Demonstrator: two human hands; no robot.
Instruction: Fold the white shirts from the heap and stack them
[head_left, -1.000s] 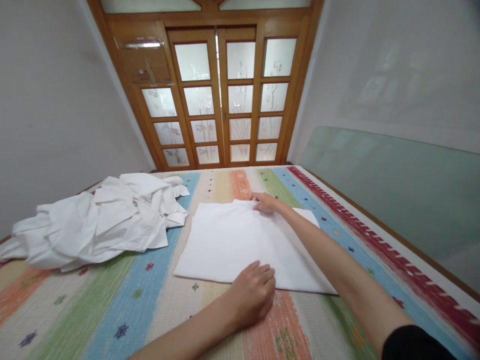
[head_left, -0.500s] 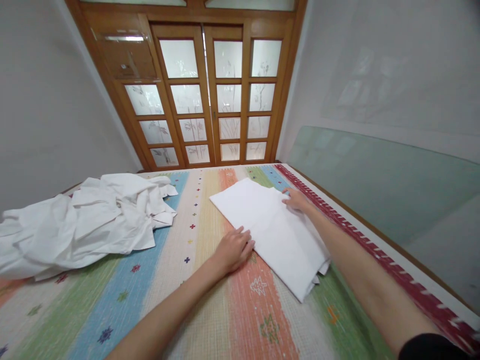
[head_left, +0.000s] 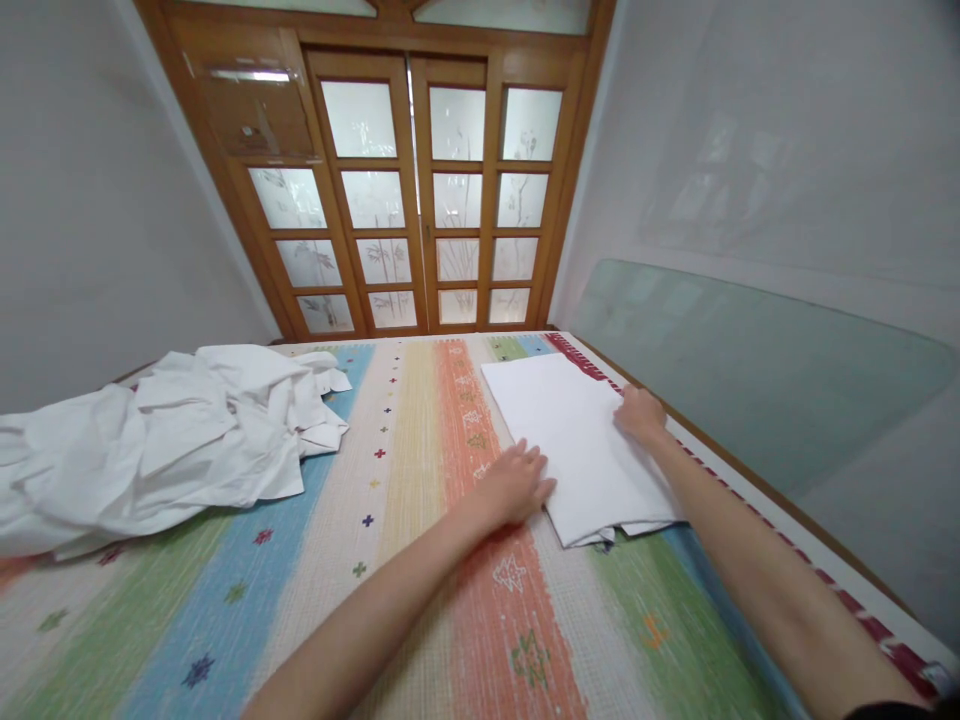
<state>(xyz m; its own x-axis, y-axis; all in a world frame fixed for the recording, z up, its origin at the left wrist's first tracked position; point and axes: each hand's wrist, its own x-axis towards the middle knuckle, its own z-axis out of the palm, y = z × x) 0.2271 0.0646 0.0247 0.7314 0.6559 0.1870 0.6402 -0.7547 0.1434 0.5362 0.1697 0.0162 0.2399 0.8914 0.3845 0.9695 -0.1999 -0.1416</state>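
Note:
A folded white cloth (head_left: 581, 440), flat and roughly rectangular, lies on the right half of the striped cover. Its near end shows loose, uneven layers. My left hand (head_left: 517, 483) rests against its left edge with the fingers stretched out over the border. At the opposite edge, my right hand (head_left: 641, 415) has its fingers curled onto the fabric, the fingertips partly hidden. Off to the left lies a crumpled heap of white fabric (head_left: 202, 430), apart from both hands.
The striped, patterned cover (head_left: 405, 440) spreads over the surface beneath everything. A pale green glass panel (head_left: 735, 370) leans along the right wall. Wooden doors with frosted panes (head_left: 375, 200) stand beyond the far edge.
The folded cloth has shifted right and turned, so its sides run more nearly toward the doors. Both hands have moved right with it. The crumpled heap is unmoved.

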